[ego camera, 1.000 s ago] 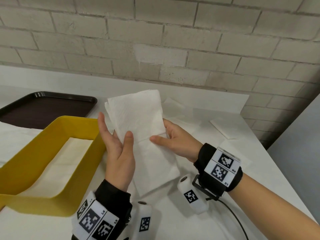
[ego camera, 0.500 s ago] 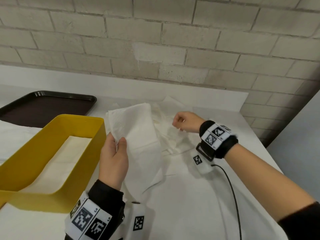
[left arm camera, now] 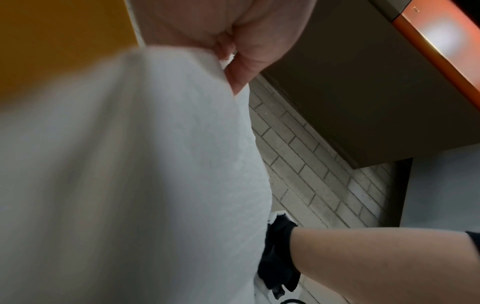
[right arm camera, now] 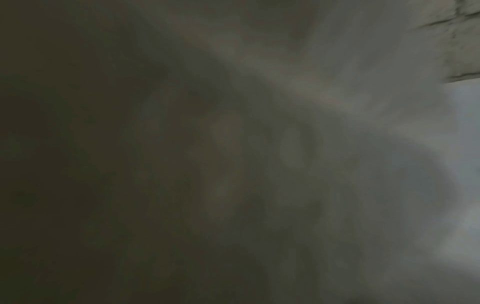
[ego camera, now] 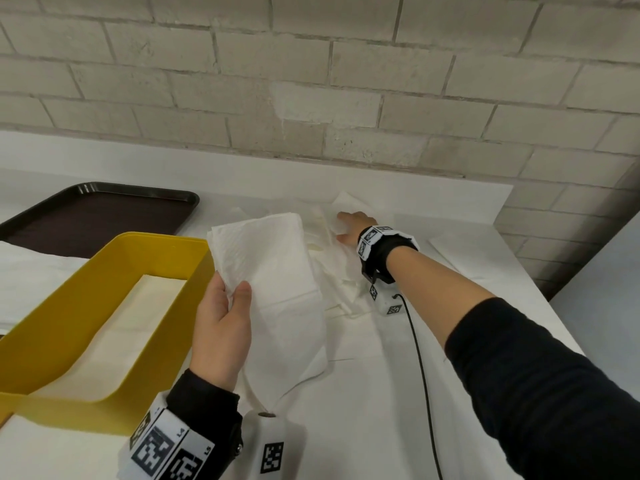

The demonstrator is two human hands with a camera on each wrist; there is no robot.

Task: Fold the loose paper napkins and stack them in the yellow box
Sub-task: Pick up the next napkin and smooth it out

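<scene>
Since a second ago my right hand [ego camera: 349, 227] has let go of the folded napkin [ego camera: 273, 289] and reached out to the loose napkins [ego camera: 332, 271] at the back of the surface [ego camera: 398, 393], fingers laid on them; whether they grip, I cannot tell. My left hand [ego camera: 221, 327] alone pinches the folded napkin, just right of the yellow box [ego camera: 86, 271]. Its long axis runs away from me, lower end drooping. Judgement: this one is ready to box.
</scene>
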